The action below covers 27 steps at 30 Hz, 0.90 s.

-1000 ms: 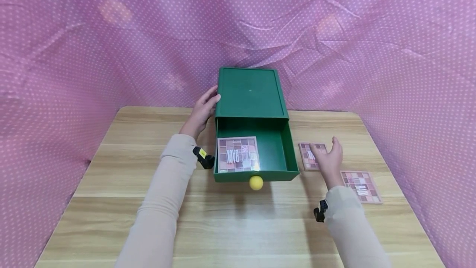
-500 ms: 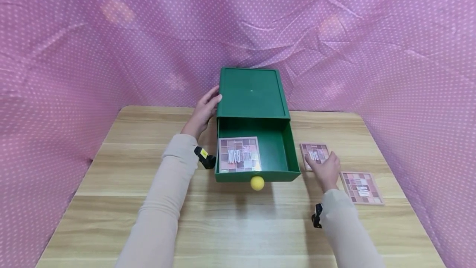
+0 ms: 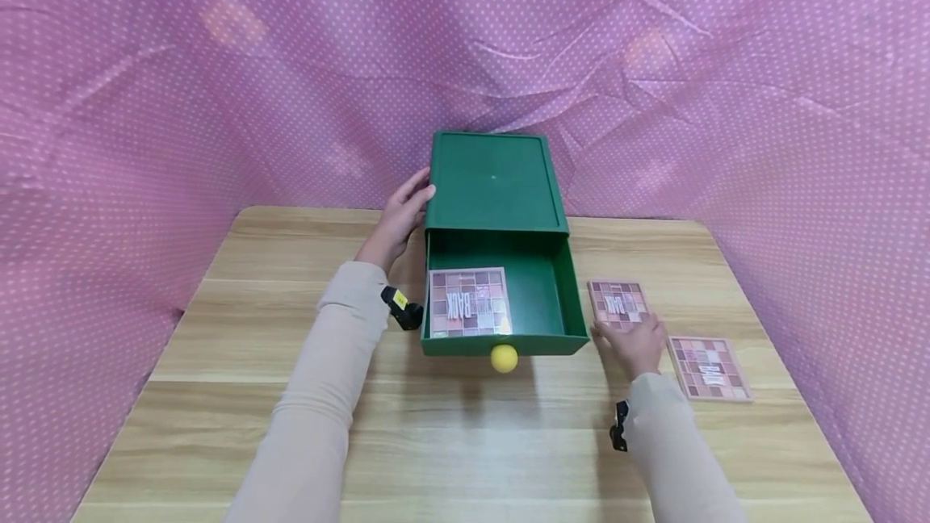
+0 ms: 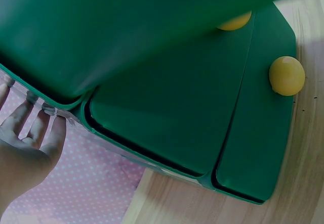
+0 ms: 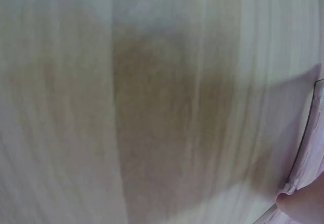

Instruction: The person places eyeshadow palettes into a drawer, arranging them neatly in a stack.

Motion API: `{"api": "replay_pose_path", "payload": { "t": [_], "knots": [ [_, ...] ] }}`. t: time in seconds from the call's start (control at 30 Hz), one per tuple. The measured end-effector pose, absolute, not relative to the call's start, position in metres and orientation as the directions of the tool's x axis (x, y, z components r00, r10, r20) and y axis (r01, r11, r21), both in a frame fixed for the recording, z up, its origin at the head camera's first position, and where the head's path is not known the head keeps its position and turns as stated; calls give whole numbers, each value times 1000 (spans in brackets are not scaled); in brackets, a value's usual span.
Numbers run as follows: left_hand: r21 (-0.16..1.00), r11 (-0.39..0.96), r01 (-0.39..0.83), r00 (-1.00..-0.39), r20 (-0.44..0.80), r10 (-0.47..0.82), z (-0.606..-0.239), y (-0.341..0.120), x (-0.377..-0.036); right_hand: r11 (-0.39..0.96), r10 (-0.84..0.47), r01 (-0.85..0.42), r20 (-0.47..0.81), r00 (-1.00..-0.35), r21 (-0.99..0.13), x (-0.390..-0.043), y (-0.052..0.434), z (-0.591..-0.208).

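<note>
Palette (image 3: 617,303) right of drawer (image 3: 552,297): right hand (image 3: 634,341) pinches near edge for lifting; left hand (image 3: 398,215), fingers straight, steadies cabinet (image 3: 494,180).

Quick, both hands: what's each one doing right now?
Left hand: open, fingers flat against the green drawer box.
Right hand: on the near edge of an eyeshadow palette; grip cannot be told.

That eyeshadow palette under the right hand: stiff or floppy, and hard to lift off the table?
The palette looks flat, thin and rigid, so probably stiff and light. Lying flush on the table, it likely needs an edge grip or sliding. The right hand sits at its near edge.
</note>
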<state>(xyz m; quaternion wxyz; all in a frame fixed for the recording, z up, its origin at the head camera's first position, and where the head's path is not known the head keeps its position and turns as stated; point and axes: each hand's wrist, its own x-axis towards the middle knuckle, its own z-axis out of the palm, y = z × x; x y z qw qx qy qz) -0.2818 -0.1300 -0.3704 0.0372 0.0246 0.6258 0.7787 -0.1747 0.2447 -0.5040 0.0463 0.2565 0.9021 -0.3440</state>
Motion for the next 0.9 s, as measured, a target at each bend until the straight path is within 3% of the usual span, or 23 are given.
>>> {"api": "replay_pose_path", "payload": {
  "t": [0.37,0.9],
  "knots": [
    [977,-210,-27,-996,-8,89,-370,-129,-280,656,440,519,-280,-853,-549,-171,242,-509],
    [975,-216,-46,-996,-28,84,-371,-128,-282,581,460,514,-267,-847,-631,-168,239,-500]
  ]
}}
